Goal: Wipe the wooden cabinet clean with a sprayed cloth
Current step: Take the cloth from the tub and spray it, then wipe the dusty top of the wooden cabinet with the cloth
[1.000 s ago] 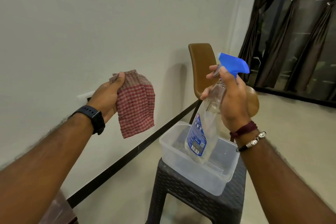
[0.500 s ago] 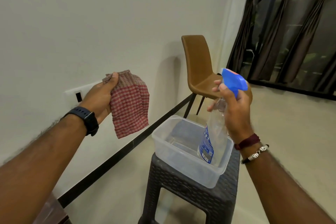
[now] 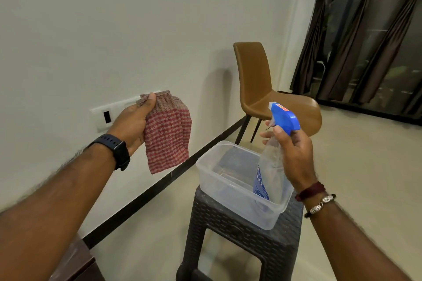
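Holding two items out in front of me, listed from near to far.

Wooden corner (image 3: 75, 264): dark brown, low at my left, only an edge in view; I cannot tell whether it belongs to the cabinet.

Stool (image 3: 246, 235): dark woven-look plastic, directly below my right forearm, standing on the pale floor (image 3: 365, 166).

Tub (image 3: 219, 180): clear plastic, rectangular, sitting on top of the stool.

Right hand (image 3: 294, 155): fingers curled round the neck of the spray bottle (image 3: 269, 166), thumb up against the blue trigger head (image 3: 284, 117). Bottle clear with a blue label, tilted, its base down inside the tub at the right end. Wrist carries a maroon thread and a beaded bracelet.

Left hand (image 3: 134, 123): gripping the cloth (image 3: 167, 134) at its top edge, thumb on the front. Cloth red-and-white checked, hanging loose in the air, well left of the bottle and above floor level. Black watch (image 3: 116, 150) on that wrist.

Wall switch plate (image 3: 107, 116): white, just behind my left hand.

Chair (image 3: 262, 89): brown, padded, beyond the stool, against the wall.

Curtains (image 3: 365, 41): dark, tied, at the far right over a glass door.
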